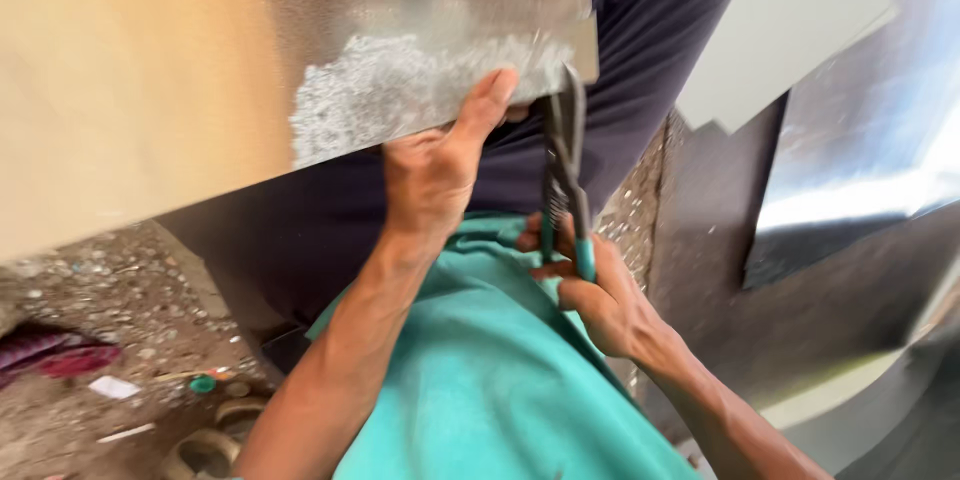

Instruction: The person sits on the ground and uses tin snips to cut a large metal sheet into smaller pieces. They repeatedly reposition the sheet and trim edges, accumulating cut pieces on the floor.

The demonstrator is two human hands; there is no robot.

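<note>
Sheet metal point(400, 30) is steadied at its lower edge by the left hand point(430, 175), while the right hand point(590, 295) clenches tin snips point(565, 175) just biting in, with nearly all uncut.

Two hands — left point(432, 175), right point(600, 295). One pair of snips point(566, 175), one big metal sheet point(300, 50) — plus two more sheets point(870, 130) at right.
</note>
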